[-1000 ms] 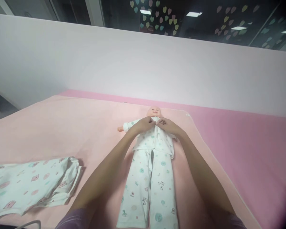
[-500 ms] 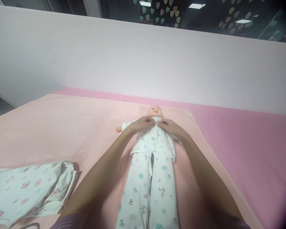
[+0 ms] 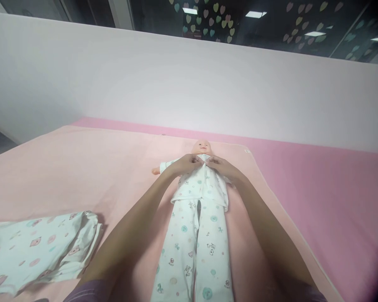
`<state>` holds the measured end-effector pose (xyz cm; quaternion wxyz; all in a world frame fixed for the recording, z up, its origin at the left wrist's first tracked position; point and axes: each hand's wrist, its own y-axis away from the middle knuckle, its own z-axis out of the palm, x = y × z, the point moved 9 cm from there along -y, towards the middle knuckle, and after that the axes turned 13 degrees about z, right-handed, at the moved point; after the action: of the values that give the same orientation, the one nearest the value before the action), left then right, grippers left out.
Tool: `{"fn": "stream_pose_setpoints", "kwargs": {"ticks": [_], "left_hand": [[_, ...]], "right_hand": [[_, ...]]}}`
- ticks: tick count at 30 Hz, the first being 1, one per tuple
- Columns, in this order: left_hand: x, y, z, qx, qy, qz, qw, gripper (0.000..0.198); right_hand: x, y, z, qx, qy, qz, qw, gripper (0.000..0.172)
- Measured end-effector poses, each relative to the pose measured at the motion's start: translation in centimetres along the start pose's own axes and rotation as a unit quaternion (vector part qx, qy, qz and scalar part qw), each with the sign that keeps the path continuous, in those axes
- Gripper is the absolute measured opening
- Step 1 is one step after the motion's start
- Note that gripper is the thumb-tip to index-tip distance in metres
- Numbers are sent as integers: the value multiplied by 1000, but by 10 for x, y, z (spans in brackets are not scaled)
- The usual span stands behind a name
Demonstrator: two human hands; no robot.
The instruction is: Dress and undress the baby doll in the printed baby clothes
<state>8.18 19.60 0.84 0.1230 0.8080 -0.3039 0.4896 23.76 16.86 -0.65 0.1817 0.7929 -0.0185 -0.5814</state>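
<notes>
A baby doll [image 3: 202,147] lies on its back, head away from me, dressed in a white printed top [image 3: 197,189] and matching trousers [image 3: 209,247]. High on the chest, my left hand [image 3: 190,163] pinches one side of the top's front opening. Facing it, my right hand [image 3: 219,164] pinches the other side, the fingertips of both hands almost meeting below the collar. Whether a fastener sits between the fingers is too small to tell. One doll arm [image 3: 156,170] sticks out to the left; my right hand and forearm mostly cover the other.
Under the doll spreads a peach mat [image 3: 113,159] over a pink surface [image 3: 318,193]. Folded white printed cloth [image 3: 34,251] lies at the lower left. A white wall or panel [image 3: 176,79] rises behind, with dark glass [image 3: 255,31] bearing heart stickers above it.
The view has shifted slightly, so the doll sits a little further left in it. Both hands keep their pinch at the upper chest, with hardly any movement.
</notes>
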Motion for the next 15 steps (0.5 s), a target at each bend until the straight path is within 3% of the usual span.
{"fn": "stream_pose_setpoints", "kwargs": {"ticks": [15], "left_hand": [[1,1,-3,-21,-62,-10,998,39]], "right_hand": [[-8,3,3,-17,9,-45,999,39]]}}
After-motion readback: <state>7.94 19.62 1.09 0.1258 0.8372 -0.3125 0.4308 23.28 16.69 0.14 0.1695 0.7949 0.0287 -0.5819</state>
